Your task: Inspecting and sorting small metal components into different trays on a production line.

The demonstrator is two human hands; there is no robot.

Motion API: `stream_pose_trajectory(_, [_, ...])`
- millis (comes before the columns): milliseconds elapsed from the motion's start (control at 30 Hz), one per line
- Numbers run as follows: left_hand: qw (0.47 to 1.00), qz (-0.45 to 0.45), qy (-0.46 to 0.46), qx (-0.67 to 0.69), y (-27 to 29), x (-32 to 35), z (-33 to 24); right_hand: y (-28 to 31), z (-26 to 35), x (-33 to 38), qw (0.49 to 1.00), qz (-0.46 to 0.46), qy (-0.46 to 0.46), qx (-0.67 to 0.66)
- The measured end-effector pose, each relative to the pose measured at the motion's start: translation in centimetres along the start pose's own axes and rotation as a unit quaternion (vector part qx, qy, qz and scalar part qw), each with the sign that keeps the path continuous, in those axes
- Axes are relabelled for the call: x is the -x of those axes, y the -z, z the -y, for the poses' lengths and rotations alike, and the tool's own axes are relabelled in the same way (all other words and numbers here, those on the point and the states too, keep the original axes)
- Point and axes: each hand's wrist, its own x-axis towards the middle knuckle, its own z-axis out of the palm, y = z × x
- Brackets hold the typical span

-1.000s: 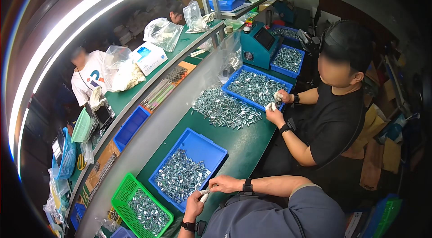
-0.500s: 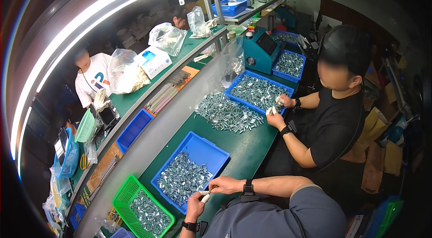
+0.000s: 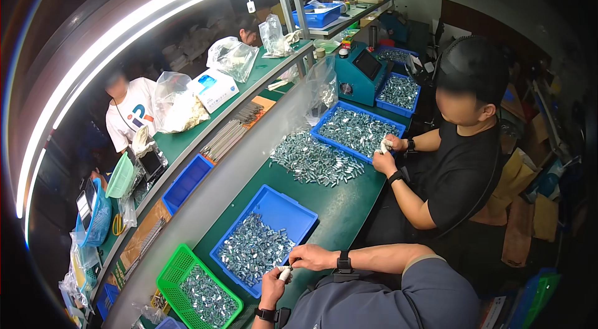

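My left hand (image 3: 272,284) is closed, with white coverings on some fingertips. It meets my right hand (image 3: 313,257) over the near right edge of a blue tray (image 3: 298,211). My right fingers are pinched together against the left fingertips; whatever lies between them is too small to make out. Many small shiny metal pieces (image 3: 255,248) fill the near part of that tray. To its left, a green slotted basket (image 3: 177,260) holds more such pieces. Dark bands circle both my wrists.
A co-worker (image 3: 461,161) in black sits at the right, hands together by another full blue tray (image 3: 358,130). Loose metal pieces (image 3: 311,158) are heaped on the green table (image 3: 339,204). A teal machine (image 3: 358,74) stands behind. Beyond a raised shelf is another person (image 3: 128,111).
My hands stay joined at the tray's edge, with a slight shift of the fingers. The co-worker in black has brought both hands closer together. The view has shifted slightly.
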Motion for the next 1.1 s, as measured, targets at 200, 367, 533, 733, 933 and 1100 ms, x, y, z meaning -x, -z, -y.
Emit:
stream_pose_trajectory(200, [0.995, -0.056, -0.085, -0.024, -0.9, 0.0, 0.3, 0.1, 0.0, -0.1, 0.995, 0.048, -0.082, 0.039])
stream_pose_trajectory(367, [0.972, -0.080, -0.166, -0.148, -1.0, 0.5, -0.8, 0.3, -0.4, -0.5, 0.985, 0.095, -0.141, 0.016])
stream_pose_trajectory(533, [0.968, -0.065, -0.165, -0.180, -1.0, 0.6, -1.2, 0.5, -1.4, -0.3, 0.980, 0.130, -0.145, -0.047])
stream_pose_trajectory(733, [1.000, 0.026, -0.002, 0.000, -0.1, -0.1, -1.1, 1.1, 0.0, 0.5, 1.000, 0.018, 0.007, -0.020])
stream_pose_trajectory(933, [0.994, 0.052, -0.057, -0.076, -0.3, -0.5, -0.1, 1.1, -0.5, 0.4, 0.998, 0.036, 0.024, 0.042])
stream_pose_trajectory(1100, [0.965, 0.004, -0.158, -0.212, -0.5, 0.0, 1.9, 0.3, -0.4, 0.8, 0.993, 0.086, -0.051, 0.060])
